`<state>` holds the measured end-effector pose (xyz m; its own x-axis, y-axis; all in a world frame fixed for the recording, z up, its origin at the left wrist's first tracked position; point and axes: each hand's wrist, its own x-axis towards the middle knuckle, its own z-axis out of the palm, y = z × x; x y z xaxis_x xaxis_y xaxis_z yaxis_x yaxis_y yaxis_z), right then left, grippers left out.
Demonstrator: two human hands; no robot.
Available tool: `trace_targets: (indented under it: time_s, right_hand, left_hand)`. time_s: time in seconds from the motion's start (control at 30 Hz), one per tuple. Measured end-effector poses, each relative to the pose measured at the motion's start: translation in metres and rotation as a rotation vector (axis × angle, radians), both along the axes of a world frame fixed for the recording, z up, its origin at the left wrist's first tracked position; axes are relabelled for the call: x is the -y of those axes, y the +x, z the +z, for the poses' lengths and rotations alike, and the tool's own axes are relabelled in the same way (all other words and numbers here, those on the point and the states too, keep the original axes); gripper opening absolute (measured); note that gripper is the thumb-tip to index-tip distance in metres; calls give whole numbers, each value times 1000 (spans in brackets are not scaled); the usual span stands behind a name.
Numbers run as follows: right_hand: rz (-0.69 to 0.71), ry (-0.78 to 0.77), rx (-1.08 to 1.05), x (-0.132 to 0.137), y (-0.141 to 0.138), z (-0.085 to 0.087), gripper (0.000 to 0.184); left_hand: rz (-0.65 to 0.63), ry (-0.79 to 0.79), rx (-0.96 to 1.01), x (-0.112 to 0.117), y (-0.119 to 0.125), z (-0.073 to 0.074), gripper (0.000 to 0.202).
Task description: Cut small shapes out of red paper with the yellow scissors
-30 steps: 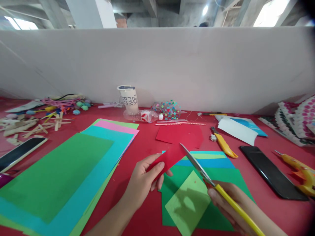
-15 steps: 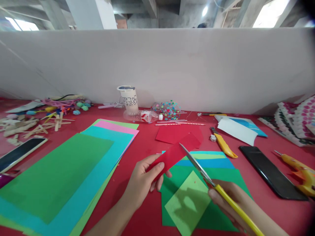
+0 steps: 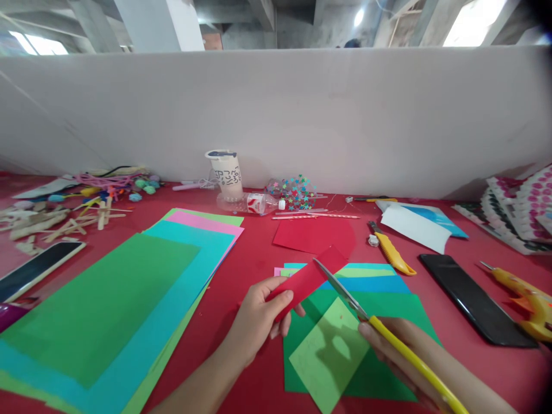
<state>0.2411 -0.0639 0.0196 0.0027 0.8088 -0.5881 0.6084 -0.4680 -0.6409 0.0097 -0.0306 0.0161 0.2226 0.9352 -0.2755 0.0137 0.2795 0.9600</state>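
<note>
My left hand pinches a folded-looking strip of red paper between thumb and fingers, holding it above the table. In my right hand is a pair of scissors with yellow handles. Their blades point up and left, with the tips at the upper edge of the red strip; whether they are cutting into it I cannot tell. Below both hands lies a light green square of paper on a dark green sheet, over blue and other coloured sheets. More red paper rests behind the strip.
Large coloured sheets are stacked at the left. A yellow utility knife, a black phone and a yellow glue gun lie at the right. Behind stand a white cup and a lying plastic bottle. Wooden sticks are scattered far left.
My left hand and the red strip have shifted slightly right and down. The scissors have moved a little left and down, their tips staying by the strip's upper edge.
</note>
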Motion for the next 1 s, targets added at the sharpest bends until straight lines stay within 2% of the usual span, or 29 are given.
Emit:
trace_targets:
  time_s: [0.13, 0.27, 0.43, 0.53, 0.63, 0.7, 0.77, 0.87, 1.0]
  right_hand:
    - [26, -2, 14, -2, 4, -10, 50]
    - [40, 63, 49, -3, 3, -16, 47]
    - [107, 293, 198, -14, 12, -11, 39]
    - [120, 441, 362, -21, 25, -12, 29]
    - [102, 524, 527, -27, 36, -20, 45]
    - [118, 588, 602, -30, 40, -27, 46]
    - [138, 632, 658, -33, 43, -33, 43]
    - [156, 655, 738, -38, 46, -40, 36]
    - [155, 638, 832, -43, 50, -45, 28]
  left_hand:
    - [8, -15, 14, 0, 2, -1, 23]
    - [5, -21, 8, 0, 1, -3, 21]
    - [22, 13, -31, -2, 0, -9, 24]
    - [-71, 85, -132, -1, 0, -9, 21]
    - [-223, 214, -297, 3, 1, -6, 22]
    - [-280, 315, -393, 6, 2, -5, 20]
    - [-300, 344, -446, 9, 2, -6, 16]
    - [-297, 323, -495, 11, 3, -11, 28]
    - [-332, 442, -610, 12, 4, -18, 33]
